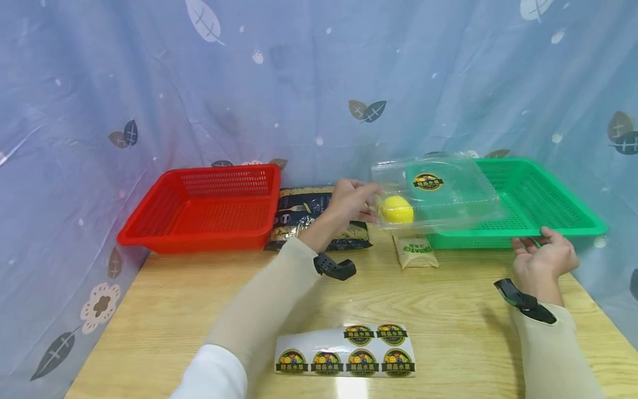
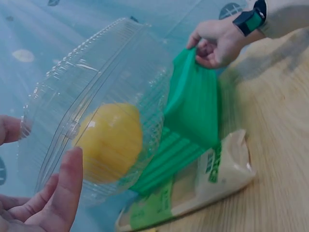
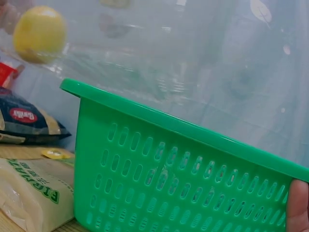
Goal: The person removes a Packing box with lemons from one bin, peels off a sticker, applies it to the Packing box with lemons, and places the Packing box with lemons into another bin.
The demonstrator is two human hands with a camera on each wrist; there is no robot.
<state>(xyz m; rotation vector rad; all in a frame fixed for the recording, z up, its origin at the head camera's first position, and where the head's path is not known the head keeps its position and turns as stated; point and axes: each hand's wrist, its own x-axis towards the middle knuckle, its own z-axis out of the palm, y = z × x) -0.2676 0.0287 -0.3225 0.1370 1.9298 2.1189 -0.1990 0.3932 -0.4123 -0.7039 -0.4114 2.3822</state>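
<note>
one clear box (image 1: 438, 194) with one lemon (image 1: 396, 209), pinched by the left hand (image 1: 349, 202) above the green basket (image 1: 548, 205). the right hand (image 1: 545, 256) grips that basket's near rim. two baskets, open tabletop (image 1: 448, 310) between the arms.

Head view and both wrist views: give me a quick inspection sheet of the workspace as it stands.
Surface: wooden table, glossy.
Job's things: clear clamshell box with a yellow fruit inside, held over the green basket.
Clutter: red basket, dark food bag, small beige packet, sticker sheet.
Grippers: left hand grips the box's end; right hand holds the green basket's near rim.
Cables: nothing seen.
Surroundings: blue leaf-print curtain.
</note>
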